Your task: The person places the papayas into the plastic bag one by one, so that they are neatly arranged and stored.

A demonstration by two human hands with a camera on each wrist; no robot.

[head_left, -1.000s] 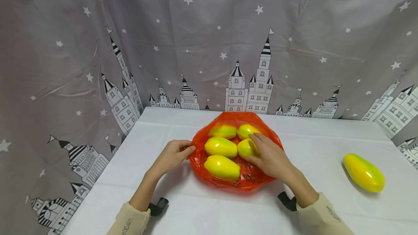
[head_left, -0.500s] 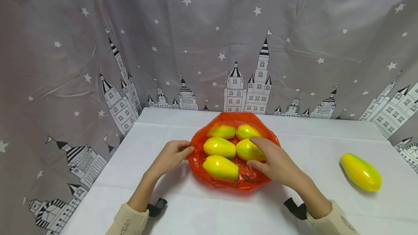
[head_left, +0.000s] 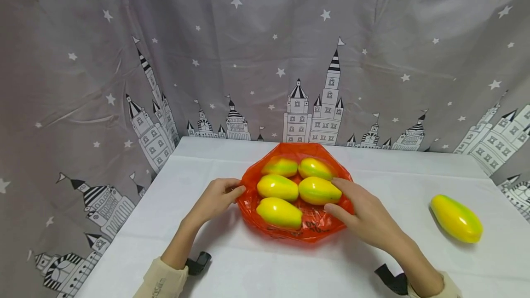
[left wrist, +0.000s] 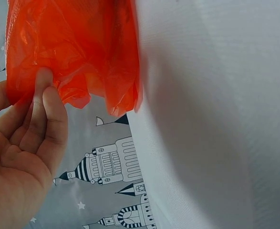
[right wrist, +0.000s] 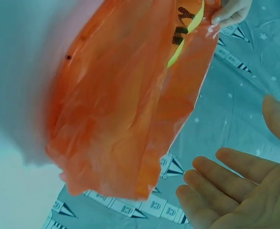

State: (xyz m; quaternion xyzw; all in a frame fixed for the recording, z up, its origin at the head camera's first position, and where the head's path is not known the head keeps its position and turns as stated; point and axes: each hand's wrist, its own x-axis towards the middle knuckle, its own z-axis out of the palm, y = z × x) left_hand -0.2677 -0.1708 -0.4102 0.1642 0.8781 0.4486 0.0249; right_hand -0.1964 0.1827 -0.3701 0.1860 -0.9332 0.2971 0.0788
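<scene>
A red plastic bag [head_left: 310, 217] stands wide open in the middle of the table, with several glossy yellow-green papayas inside. My left hand [head_left: 217, 199] pinches the bag's left rim; in the left wrist view its fingers [left wrist: 56, 119] and thumb bring the thin red film [left wrist: 73, 43] together. Over the bag's right rim is my right hand [head_left: 368, 217], its fingertips close to the right middle papaya [head_left: 319, 191]. The right wrist view shows that hand [right wrist: 244, 186] with spread fingers and an empty palm, beside the bag's outer wall [right wrist: 111, 119].
One more papaya [head_left: 457, 218] lies on the white table [head_left: 397, 187] to the right of the bag. A grey curtain [head_left: 256, 36] printed with castles and stars hangs behind and at the left. Dark mounts [head_left: 198, 263] sit at both wrists.
My right hand has drawn back to the right, off the right middle papaya, uncovering it inside the bag. The left hand keeps its place on the rim.
</scene>
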